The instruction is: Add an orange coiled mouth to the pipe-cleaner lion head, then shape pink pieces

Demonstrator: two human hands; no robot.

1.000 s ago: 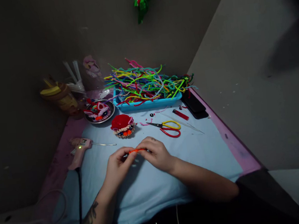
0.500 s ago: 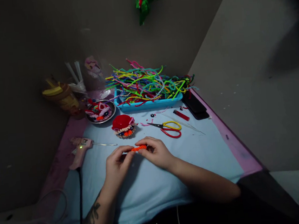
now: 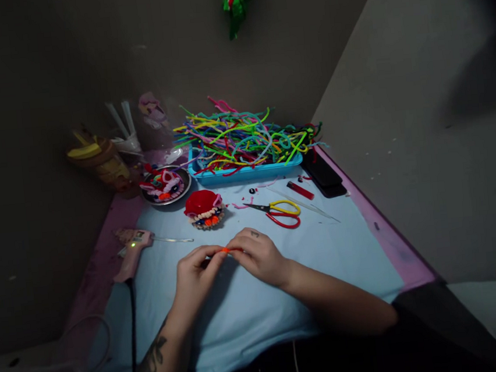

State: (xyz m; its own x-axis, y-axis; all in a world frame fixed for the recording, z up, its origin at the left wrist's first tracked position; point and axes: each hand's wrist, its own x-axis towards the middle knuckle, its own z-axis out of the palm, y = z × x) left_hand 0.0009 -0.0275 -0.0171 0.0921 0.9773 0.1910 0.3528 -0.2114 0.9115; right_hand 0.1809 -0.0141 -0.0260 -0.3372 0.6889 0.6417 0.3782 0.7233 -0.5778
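Between my fingertips, over the blue cloth, is a small orange piece of fuzzy pipe cleaner [image 3: 225, 250], mostly covered by my fingers. My left hand [image 3: 197, 270] pinches its left end between thumb and forefinger. From the other side my right hand [image 3: 257, 258] closes on it, thumb and fingers pressed together. Just beyond my hands sits a red, round-topped craft figure [image 3: 204, 209] with pink ears, a cream fringe and orange and blue bits. Scissors [image 3: 283, 213] with one yellow and one red handle lie open to the right of it.
A pink glue gun [image 3: 134, 252] with a lit green light lies at left, its cord running toward me. Behind stand a metal bowl [image 3: 168, 200] with a similar figure and a blue tray [image 3: 247, 174] heaped with pipe cleaners. A red lighter [image 3: 300, 190] and black phone [image 3: 323, 176] are at right.
My right hand has shifted slightly left and its fingers have closed over the orange piece, so less of it shows. My left hand stays almost in place.
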